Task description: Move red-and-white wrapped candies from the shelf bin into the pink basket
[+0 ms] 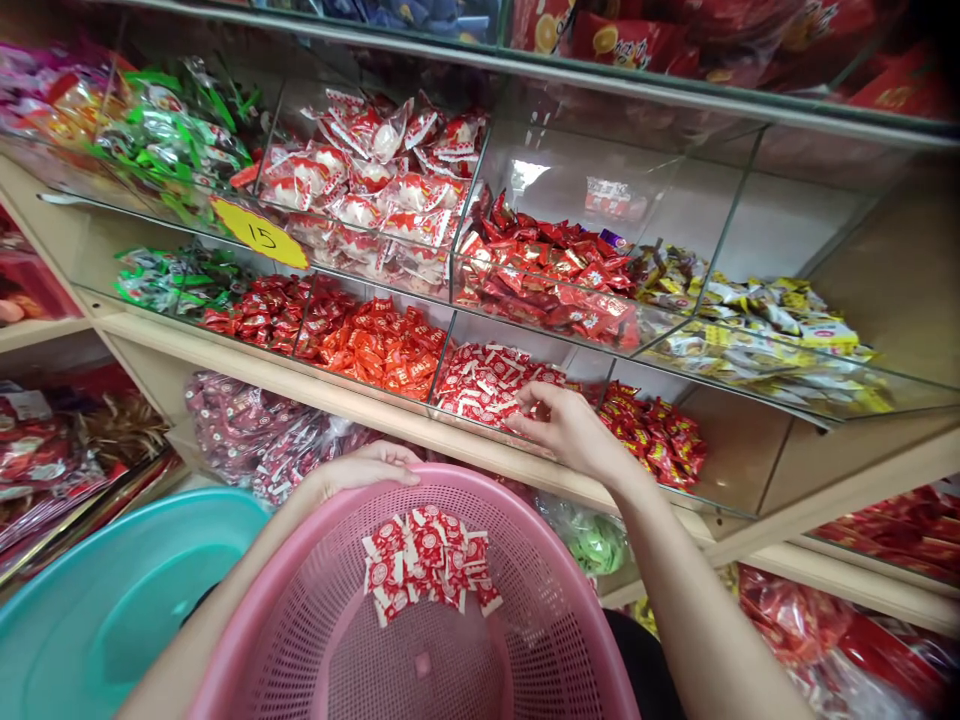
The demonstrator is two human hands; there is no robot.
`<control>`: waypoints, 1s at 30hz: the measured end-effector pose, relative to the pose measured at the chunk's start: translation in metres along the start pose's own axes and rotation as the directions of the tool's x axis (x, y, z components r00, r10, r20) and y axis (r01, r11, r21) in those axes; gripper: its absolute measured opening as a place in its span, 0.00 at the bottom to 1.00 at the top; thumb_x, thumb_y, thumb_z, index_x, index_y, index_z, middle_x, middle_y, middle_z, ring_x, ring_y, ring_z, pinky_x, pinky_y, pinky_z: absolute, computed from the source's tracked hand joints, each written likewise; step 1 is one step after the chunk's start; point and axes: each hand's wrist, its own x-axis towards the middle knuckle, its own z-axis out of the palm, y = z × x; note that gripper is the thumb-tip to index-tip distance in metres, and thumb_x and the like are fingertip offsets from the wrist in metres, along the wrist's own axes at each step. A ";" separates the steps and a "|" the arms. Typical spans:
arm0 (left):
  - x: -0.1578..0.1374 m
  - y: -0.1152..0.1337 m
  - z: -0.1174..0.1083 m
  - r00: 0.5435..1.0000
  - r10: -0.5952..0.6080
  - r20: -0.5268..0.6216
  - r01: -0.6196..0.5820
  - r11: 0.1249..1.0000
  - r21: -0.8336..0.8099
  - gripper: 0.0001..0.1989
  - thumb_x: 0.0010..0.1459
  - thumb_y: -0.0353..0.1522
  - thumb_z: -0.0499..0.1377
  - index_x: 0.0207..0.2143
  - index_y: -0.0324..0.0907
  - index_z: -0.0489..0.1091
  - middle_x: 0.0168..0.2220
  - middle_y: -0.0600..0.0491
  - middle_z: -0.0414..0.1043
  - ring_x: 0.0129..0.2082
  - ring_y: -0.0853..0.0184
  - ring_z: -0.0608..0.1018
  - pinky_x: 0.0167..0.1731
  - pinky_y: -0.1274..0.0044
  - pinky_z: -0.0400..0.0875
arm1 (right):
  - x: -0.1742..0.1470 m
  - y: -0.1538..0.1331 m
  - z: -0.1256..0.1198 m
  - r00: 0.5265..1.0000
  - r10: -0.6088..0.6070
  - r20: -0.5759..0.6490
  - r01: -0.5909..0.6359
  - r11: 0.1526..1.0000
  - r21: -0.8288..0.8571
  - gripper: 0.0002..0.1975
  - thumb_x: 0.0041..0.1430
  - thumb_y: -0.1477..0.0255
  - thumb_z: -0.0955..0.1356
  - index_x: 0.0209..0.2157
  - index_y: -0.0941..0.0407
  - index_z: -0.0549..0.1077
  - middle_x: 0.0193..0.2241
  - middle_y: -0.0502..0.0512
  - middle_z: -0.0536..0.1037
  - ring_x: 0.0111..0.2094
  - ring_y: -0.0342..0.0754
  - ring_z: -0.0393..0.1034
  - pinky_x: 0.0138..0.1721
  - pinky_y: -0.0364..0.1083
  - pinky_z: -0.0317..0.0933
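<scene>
My left hand [375,467] grips the far rim of a pink plastic basket [592,610], its fingers over the edge. Inside the basket lies a small pile of red-and-white wrapped candies [427,560]. At the front of a lower shelf compartment, my right hand [562,425] hovers over more red-and-white candies [487,380] of the same look. Its fingers are loosely curved and apart, and I see nothing between them. Whether the fingertips touch the candies is not clear.
Clear dividers and a glass ledge [570,345] separate the candy compartments. Orange-red candies [390,345] lie left of my right hand, red-and-yellow ones [660,430] right. A yellow price tag [259,232] hangs above. A teal basin [112,590] stands at lower left.
</scene>
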 end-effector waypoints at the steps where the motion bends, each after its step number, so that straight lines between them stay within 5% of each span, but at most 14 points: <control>1: 0.000 0.000 0.000 1.000 0.000 0.000 0.000 1.000 0.006 0.17 0.44 0.37 0.65 0.36 0.37 0.73 0.33 0.49 0.75 0.29 0.66 0.74 0.30 0.78 0.66 | -0.007 -0.006 0.005 1.000 -0.001 0.017 -0.001 0.996 0.089 0.07 0.54 0.67 0.67 0.29 0.57 0.67 0.26 0.48 0.70 0.27 0.42 0.60 0.29 0.41 0.52; 5: 0.000 -0.001 0.000 1.000 0.006 0.021 -0.006 1.000 0.031 0.17 0.44 0.39 0.65 0.35 0.37 0.74 0.32 0.48 0.74 0.27 0.66 0.73 0.28 0.77 0.65 | -0.036 -0.005 0.052 0.971 0.067 0.228 -0.152 0.913 0.379 0.11 0.54 0.65 0.67 0.36 0.57 0.67 0.22 0.45 0.67 0.23 0.41 0.60 0.24 0.40 0.52; 10: -0.002 0.000 -0.002 1.000 0.013 0.016 -0.014 0.997 0.080 0.17 0.45 0.40 0.64 0.36 0.38 0.74 0.31 0.48 0.74 0.28 0.65 0.72 0.30 0.76 0.66 | -0.063 0.022 0.105 0.921 0.259 0.292 -0.311 0.939 0.147 0.08 0.52 0.72 0.67 0.35 0.56 0.67 0.19 0.42 0.64 0.21 0.40 0.58 0.23 0.40 0.48; 22: -0.003 0.001 0.000 0.996 0.010 -0.092 0.001 0.992 0.123 0.17 0.43 0.40 0.65 0.36 0.40 0.74 0.36 0.51 0.73 0.35 0.65 0.72 0.36 0.77 0.66 | -0.070 0.023 0.118 0.784 0.368 0.499 -0.447 0.893 0.044 0.03 0.54 0.77 0.64 0.32 0.56 0.65 0.18 0.42 0.65 0.17 0.38 0.60 0.21 0.39 0.49; 30: -0.002 -0.003 -0.002 0.999 -0.012 -0.037 0.015 0.997 0.080 0.19 0.44 0.39 0.65 0.38 0.37 0.72 0.36 0.51 0.73 0.33 0.66 0.73 0.35 0.77 0.66 | -0.070 0.022 0.118 0.824 0.385 0.416 -0.396 0.916 -0.064 0.03 0.51 0.77 0.67 0.27 0.57 0.67 0.22 0.47 0.69 0.24 0.40 0.61 0.25 0.40 0.49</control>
